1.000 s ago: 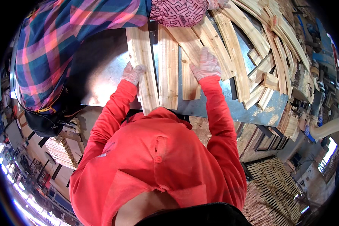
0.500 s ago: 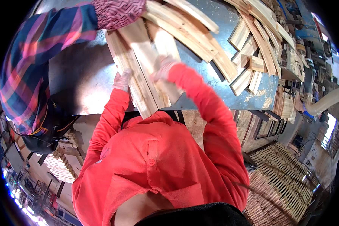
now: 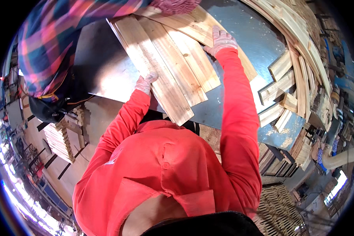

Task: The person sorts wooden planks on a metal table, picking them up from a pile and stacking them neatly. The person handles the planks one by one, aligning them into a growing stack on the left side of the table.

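Observation:
Several pale wooden boards lie side by side on a metal-topped table [image 3: 102,51], fanned out and pointing toward me. My left hand [image 3: 146,81], in a thin light glove, grips the left edge of the nearest board [image 3: 161,74], fingers over its top. Farther off to the right, my right hand [image 3: 222,41], gloved alike, spans another board [image 3: 244,59] that slants away from the group. Its thumb is at the near edge and its fingers reach across the top. Two more boards [image 3: 175,67] [image 3: 198,65] lie between my hands.
Across the table, a co-worker's plaid sleeve [image 3: 78,15] and pink patterned glove [image 3: 177,5] reach over the boards' far ends. Short wood offcuts [image 3: 277,88] and long curved-looking strips [image 3: 299,35] lie at the right. Sawdust covers the right corner. Stacked slats [image 3: 277,210] stand lower right.
My right hand has moved off the grouped boards, out to the right onto the slanting board. My left hand stays at the left board's edge. The view has shifted; the co-worker's glove now sits farther right.

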Tool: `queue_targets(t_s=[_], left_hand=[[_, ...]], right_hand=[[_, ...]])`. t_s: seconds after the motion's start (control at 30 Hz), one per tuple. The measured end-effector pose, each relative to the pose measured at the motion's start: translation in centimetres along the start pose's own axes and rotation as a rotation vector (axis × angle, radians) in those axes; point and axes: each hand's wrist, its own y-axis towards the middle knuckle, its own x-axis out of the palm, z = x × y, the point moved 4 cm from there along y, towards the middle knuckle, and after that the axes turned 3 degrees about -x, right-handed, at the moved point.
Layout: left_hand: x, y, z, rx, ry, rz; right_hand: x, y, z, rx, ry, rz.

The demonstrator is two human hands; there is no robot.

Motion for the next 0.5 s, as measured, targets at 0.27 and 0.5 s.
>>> queue_targets(t_s=[0.27,0.5], left_hand=[[-0.8,-1.7,-1.0,-0.004,-0.206,-0.079],[-0.9,-0.8,-0.6,-0.030,0.017,-0.016]], right_hand=[[-0.6,-16.9,-15.3,-0.159,0.391,-0.181],[5.9,-13.8,-8.4,0.428,0.187,0.080]])
